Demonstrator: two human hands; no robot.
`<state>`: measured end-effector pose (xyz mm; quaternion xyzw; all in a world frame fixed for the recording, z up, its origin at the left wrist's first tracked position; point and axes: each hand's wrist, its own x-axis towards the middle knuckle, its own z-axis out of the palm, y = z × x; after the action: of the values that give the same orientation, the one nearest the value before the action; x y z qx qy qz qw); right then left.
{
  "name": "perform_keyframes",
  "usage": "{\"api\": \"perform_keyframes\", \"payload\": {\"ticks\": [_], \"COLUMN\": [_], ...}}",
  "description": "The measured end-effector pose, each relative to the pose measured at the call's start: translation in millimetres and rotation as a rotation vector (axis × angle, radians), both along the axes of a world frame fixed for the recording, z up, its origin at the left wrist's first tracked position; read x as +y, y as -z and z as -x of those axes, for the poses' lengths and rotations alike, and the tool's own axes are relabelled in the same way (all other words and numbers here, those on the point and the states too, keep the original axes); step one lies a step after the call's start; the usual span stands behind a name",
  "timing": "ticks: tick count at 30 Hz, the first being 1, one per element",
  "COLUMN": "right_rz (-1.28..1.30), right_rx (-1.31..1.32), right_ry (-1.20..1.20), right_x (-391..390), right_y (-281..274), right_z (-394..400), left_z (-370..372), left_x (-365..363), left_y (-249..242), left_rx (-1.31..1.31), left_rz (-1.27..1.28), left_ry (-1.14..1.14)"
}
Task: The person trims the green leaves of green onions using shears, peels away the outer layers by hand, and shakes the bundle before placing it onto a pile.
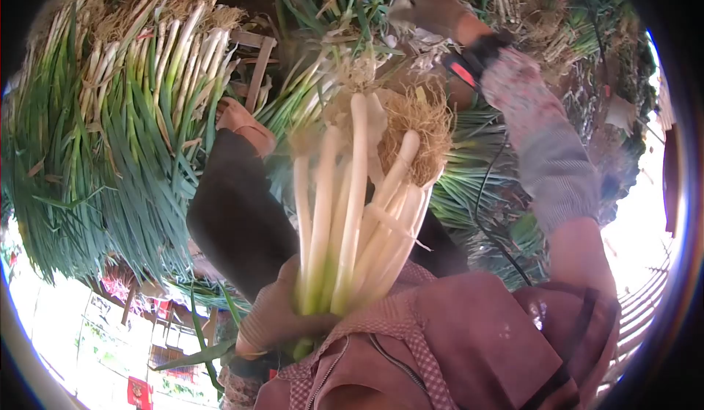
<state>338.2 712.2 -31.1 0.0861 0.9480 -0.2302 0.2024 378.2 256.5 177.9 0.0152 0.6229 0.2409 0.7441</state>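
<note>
My left hand [277,313], in a thin glove, is closed around a bundle of green onions [357,190] in front of my chest. Their thick white stems fan upward and end in tangled brown roots [419,127]; the green parts come out below the hand. My right hand [431,10], also gloved, reaches out to the far upper right, over scraps and onion leaves. A pale bit shows beside its fingers, which are blurred by motion. A dark band with a red patch [462,71] sits at that wrist.
A large pile of green onions [110,124] lies at the left, roots toward the top. More onions [477,153] lie at the right, with a dark cable [484,190] across them. A wooden piece [259,72] stands near my bare foot [246,124].
</note>
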Motion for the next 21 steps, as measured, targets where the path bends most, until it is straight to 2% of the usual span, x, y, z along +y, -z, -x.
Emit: {"api": "perform_keyframes", "payload": {"ticks": [1,3,4,7,8,13,15,17,19,21], "right_rz": [0.405,0.537,0.617,0.326,0.113,-0.291,0.169,0.567,0.782,0.841], "right_rx": [-0.223,-0.508,-0.332,-0.313,-0.151,-0.315,-0.290,-0.473,-0.561,-0.571], "right_ry": [0.024,-0.221,-0.181,-0.297,-0.344,0.307,0.294,0.327,0.382,0.440], "right_x": [-17,-55,-68,-97,-99,13,21,9,-12,-33], "right_y": [-14,-63,-50,-35,-28,10,11,0,-4,7], "right_z": [-7,-18,-45,-66,-74,-29,-54,-82,-115,-146], "left_z": [-1,-1,1,2,3,12,23,31,39,47], "left_x": [-1,3,7,9,11,7,15,19,12,11], "left_y": [0,4,2,5,6,7,5,5,9,10], "left_rx": [-0.019,-0.051,-0.090,-0.046,-0.036,0.033,-0.007,-0.016,-0.005,-0.017], "left_rz": [0.005,-0.002,0.007,0.030,0.027,-0.071,0.019,0.021,-0.038,-0.018], "left_ry": [-0.015,-0.052,-0.089,0.050,0.049,0.142,0.224,0.265,0.273,0.305]}}
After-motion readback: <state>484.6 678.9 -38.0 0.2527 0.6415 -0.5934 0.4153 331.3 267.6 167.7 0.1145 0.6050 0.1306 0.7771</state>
